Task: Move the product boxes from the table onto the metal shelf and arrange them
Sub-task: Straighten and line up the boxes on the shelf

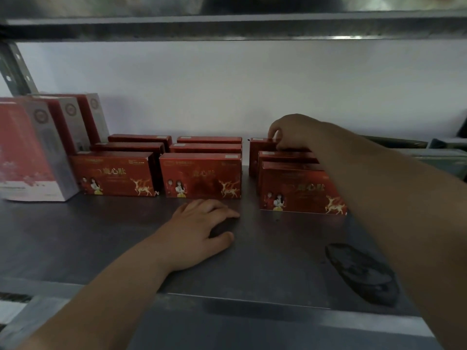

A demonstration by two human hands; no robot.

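Currently right hand pinches rear red cardboard box, left hand lies flat on grey metal shelf; I fear forearm toppling front red box.

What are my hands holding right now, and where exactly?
The right hand pinches the rearmost red box at its top edge; the left hand rests on the shelf, holding nothing.
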